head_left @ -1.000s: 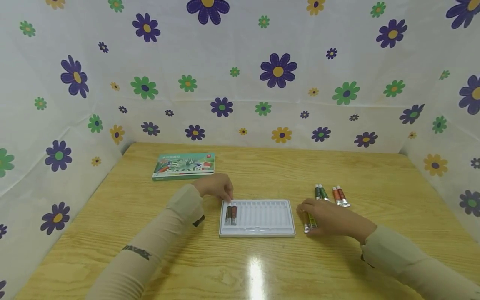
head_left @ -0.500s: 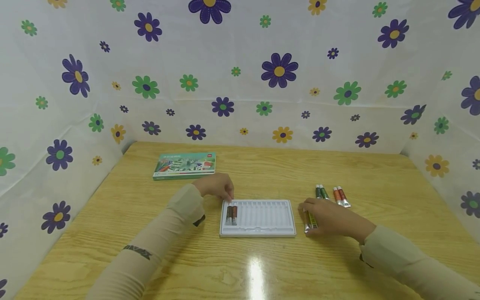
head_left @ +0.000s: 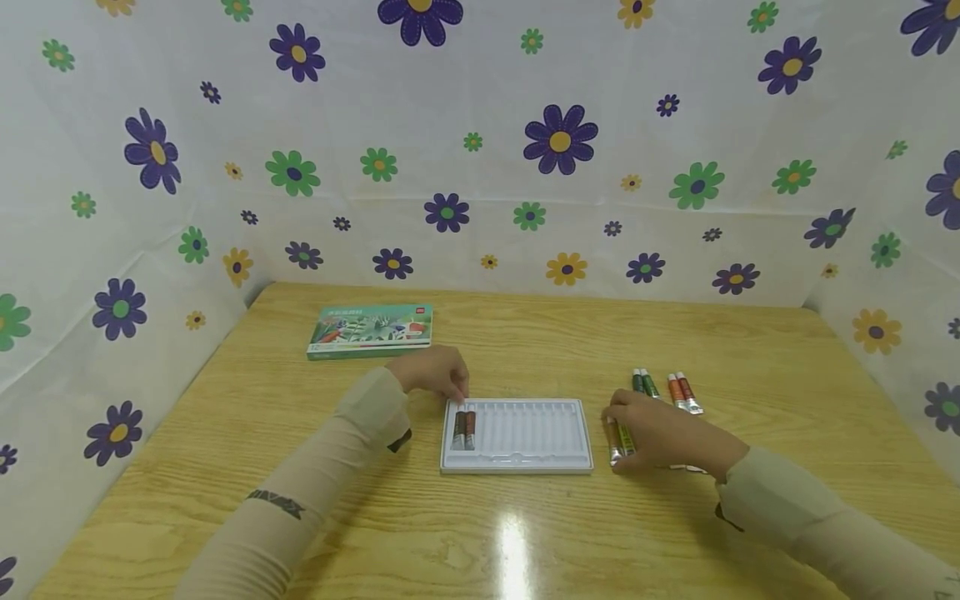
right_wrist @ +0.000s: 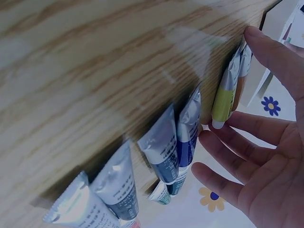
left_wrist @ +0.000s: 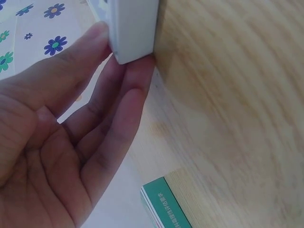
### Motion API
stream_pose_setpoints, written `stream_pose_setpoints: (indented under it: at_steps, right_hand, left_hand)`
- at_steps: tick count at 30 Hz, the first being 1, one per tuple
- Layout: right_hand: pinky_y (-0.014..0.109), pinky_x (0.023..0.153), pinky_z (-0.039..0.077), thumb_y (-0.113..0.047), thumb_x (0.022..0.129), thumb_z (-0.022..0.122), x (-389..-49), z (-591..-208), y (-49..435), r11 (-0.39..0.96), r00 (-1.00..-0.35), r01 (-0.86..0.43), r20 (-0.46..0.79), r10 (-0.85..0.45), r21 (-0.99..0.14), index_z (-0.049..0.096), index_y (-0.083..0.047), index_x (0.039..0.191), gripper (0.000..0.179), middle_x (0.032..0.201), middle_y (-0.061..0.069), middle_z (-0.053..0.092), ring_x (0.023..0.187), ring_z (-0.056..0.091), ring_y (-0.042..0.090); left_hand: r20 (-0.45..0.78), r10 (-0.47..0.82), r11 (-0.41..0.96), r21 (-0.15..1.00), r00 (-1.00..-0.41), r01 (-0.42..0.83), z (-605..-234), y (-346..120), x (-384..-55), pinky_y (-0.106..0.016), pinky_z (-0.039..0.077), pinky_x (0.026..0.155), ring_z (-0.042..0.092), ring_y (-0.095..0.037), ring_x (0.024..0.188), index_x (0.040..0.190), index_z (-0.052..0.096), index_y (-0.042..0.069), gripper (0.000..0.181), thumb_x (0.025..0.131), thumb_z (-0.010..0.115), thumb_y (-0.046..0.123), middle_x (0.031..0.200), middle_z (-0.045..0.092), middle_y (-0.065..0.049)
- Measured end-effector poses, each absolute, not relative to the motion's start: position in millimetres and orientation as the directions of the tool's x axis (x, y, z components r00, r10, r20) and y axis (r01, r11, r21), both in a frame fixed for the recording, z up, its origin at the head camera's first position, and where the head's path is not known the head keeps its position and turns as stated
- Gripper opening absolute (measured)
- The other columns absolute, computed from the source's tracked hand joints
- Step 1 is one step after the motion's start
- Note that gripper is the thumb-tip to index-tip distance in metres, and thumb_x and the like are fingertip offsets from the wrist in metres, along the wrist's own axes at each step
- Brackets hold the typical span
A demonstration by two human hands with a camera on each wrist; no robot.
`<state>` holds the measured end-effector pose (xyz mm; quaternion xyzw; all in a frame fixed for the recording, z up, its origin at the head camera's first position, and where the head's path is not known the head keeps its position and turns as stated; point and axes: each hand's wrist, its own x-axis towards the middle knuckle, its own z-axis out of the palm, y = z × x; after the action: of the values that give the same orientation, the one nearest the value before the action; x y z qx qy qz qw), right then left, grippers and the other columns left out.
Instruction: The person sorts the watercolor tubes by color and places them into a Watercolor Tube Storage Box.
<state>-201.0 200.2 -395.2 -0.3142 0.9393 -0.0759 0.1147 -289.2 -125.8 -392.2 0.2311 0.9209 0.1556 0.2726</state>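
My left hand [head_left: 433, 369] pinches the back left corner of a white paint tray [head_left: 517, 458], thumb on the top face and fingers behind the edge. Two dark brown and red-brown paint tubes [head_left: 470, 427] lie in the tray's leftmost slots. Just right of the tray, my right hand [head_left: 670, 429] grips an ochre paint tube [head_left: 613, 442] and a yellow paint tube [right_wrist: 222, 105] side by side. In the right wrist view its thumb is at their crimped ends, and fingertips meet the cap end. Both tubes lie close over the table.
Two green tubes [head_left: 648, 382] and two orange and red tubes [head_left: 681, 393] lie behind the right hand. A blue tube [right_wrist: 185, 148] and grey-banded tubes [right_wrist: 118, 185] show beside it in the right wrist view. A green illustrated box [head_left: 370, 329] lies back left.
My right hand has drawn slightly in around the two tubes, and white tube ends now show under its wrist. The left hand and tray hold their places.
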Motion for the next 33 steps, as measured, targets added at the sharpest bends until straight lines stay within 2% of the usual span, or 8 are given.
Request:
stream_pose_setpoints:
  at_steps: [7,16,30,33]
  right_hand:
    - [0.042,0.088,0.05,-0.037,0.069,0.081,-202.5,-393.6,199.8,0.803,-0.782,-0.56,-0.188,-0.594,-0.206,0.061,-0.002,0.115,0.061,0.112,0.01,0.058,0.098,0.058,0.023]
    - [0.044,0.09,0.049,-0.038,0.068,0.081,-203.4,-398.4,201.0,0.787,-0.774,-0.591,-0.151,-0.615,-0.176,0.062,-0.003,0.112,0.059,0.111,0.01,0.06,0.101,0.059,0.025]
    - [0.041,0.082,0.052,-0.032,0.066,0.082,-203.3,-400.3,200.1,0.739,-0.742,-0.66,-0.036,-0.669,-0.134,0.062,-0.001,0.107,0.055,0.104,0.01,0.061,0.09,0.06,0.022]
    - [0.041,0.083,0.052,-0.032,0.066,0.082,-203.6,-398.6,199.0,0.744,-0.747,-0.656,-0.036,-0.664,-0.127,0.061,0.0,0.109,0.057,0.105,0.01,0.061,0.092,0.06,0.023]
  left_hand:
    - [-0.439,0.497,0.851,0.417,-0.748,0.321,-391.4,-125.1,-289.3,-0.02,0.046,0.064,0.055,-0.009,0.066,0.082,0.071,0.009,0.005,0.081,0.072,0.013,0.076,0.066,0.001]
    - [-0.443,0.482,0.859,0.41,-0.756,0.307,-392.5,-124.4,-289.4,-0.021,0.046,0.065,0.055,-0.009,0.067,0.081,0.071,0.01,0.005,0.081,0.072,0.014,0.076,0.066,0.001]
    - [-0.446,0.489,0.853,0.424,-0.75,0.304,-394.1,-125.1,-290.6,-0.02,0.045,0.063,0.054,-0.009,0.066,0.08,0.071,0.01,0.004,0.082,0.071,0.013,0.076,0.065,0.002]
    - [-0.444,0.487,0.853,0.425,-0.752,0.302,-394.2,-125.3,-290.5,-0.021,0.046,0.064,0.055,-0.009,0.067,0.081,0.071,0.009,0.004,0.082,0.071,0.013,0.076,0.066,0.001]
